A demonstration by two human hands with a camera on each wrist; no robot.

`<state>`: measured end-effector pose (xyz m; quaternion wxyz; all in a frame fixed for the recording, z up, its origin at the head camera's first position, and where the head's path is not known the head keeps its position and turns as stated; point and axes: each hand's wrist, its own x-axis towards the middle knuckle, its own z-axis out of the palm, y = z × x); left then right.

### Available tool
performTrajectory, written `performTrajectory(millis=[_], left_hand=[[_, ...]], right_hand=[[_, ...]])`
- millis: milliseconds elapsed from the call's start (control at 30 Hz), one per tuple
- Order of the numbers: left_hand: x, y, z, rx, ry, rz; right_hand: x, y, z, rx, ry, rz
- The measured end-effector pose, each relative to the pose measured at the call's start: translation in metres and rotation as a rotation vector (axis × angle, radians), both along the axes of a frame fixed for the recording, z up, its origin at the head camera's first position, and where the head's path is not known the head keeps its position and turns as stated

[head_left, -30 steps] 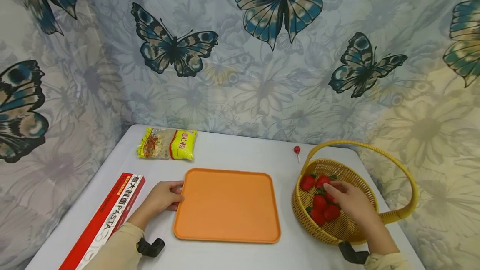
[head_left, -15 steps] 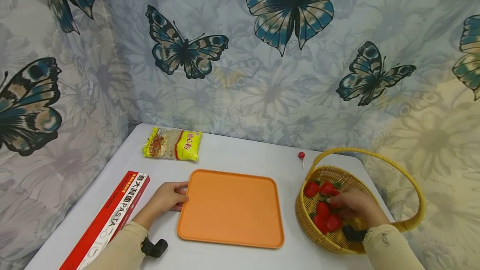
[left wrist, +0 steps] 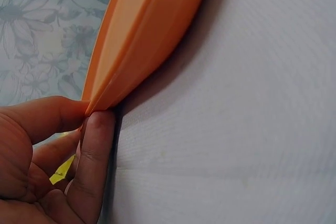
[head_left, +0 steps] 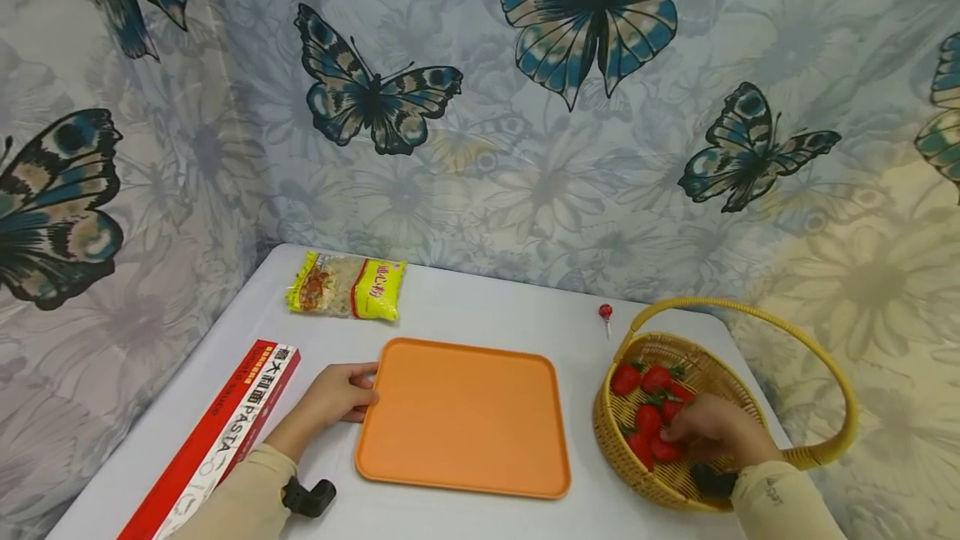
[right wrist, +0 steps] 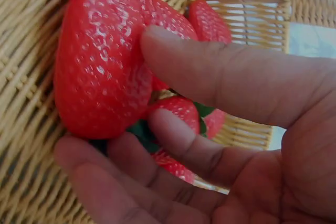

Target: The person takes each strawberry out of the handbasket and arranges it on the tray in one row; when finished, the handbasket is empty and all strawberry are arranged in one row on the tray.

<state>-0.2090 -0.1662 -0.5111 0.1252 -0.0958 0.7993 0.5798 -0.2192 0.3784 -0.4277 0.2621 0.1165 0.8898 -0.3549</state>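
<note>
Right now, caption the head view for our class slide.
Left hand pinches an orange tray, right hand among strawberries in a basket.

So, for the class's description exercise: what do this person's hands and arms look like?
The left hand and right hand are gloveless. The left sleeve and right sleeve are long and cream; the right one has a dark marking near the cuff, too small to read. A bent black device sits at the left cuff, another dark one at the right.
</note>
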Motion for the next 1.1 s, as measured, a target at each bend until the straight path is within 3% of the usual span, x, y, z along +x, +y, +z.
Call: performTrajectory(millis=[233,533,633,833,900,967,1100], left_hand=[[0.001,-0.001,-0.002,0.007,0.011,0.004],[0.002,0.0,-0.001,-0.003,0.021,0.005],[0.001,0.0,-0.002,-0.005,0.022,0.007],[0.0,-0.001,-0.006,-0.001,0.01,0.0],[-0.001,0.0,-0.006,0.007,0.009,-0.004],[-0.002,-0.001,-0.006,0.007,0.007,-0.002],[-0.004,-0.002,-0.006,-0.004,0.01,0.003]], right_hand=[[0.001,-0.01,-0.002,0.077,0.033,0.039],[0.002,-0.01,-0.004,0.075,-0.05,0.064],[0.002,-0.008,-0.007,0.032,-0.07,0.062],[0.004,-0.008,-0.011,-0.119,-0.113,-0.038],[0.006,-0.007,-0.006,-0.138,-0.105,-0.051],[0.006,-0.005,0.004,-0.124,-0.073,-0.005],[0.005,-0.008,0.036,-0.203,-0.018,0.057]])
